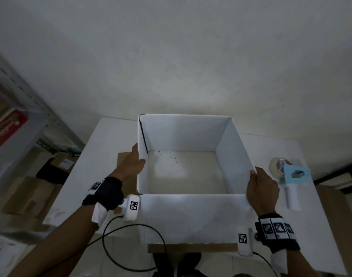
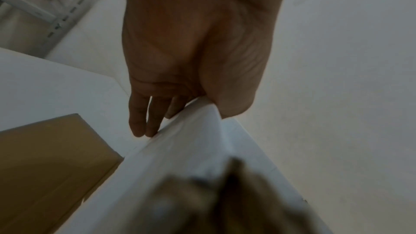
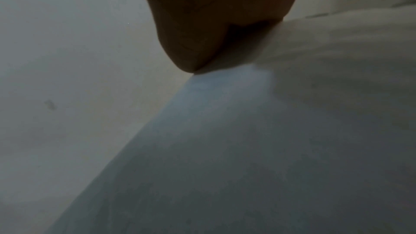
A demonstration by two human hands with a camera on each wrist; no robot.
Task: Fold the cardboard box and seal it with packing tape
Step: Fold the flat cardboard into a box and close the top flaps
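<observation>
The left hand (image 1: 132, 163) grips the top edge of the left wall of the cardboard box (image 1: 191, 214), with the thumb inside and the fingers (image 2: 144, 122) lying straight along the outer side, as the left wrist view shows. The right hand (image 1: 262, 189) holds the near right corner of the box, where the right wall meets the near wall; its fingers curl over the top edge. In the right wrist view only the dark palm (image 3: 216, 17) against the white wall of the box is seen.

The box is white inside, stands open in the middle of the head view, and its four walls are upright. Through the open bottom the white desk (image 1: 103, 140) shows, with some small dark spots. A brown flap (image 1: 123, 158) lies flat on the desk at the left of the box, under the left hand.

At the right of the frame, near the right hand but apart from the box, a tape dispenser (image 1: 291, 176) with a light blue body and a white handle lies on the desk. At the upper left stands a metal shelf (image 1: 15, 96) with a red package, and brown cartons (image 1: 29, 194) are on the floor below it.
</observation>
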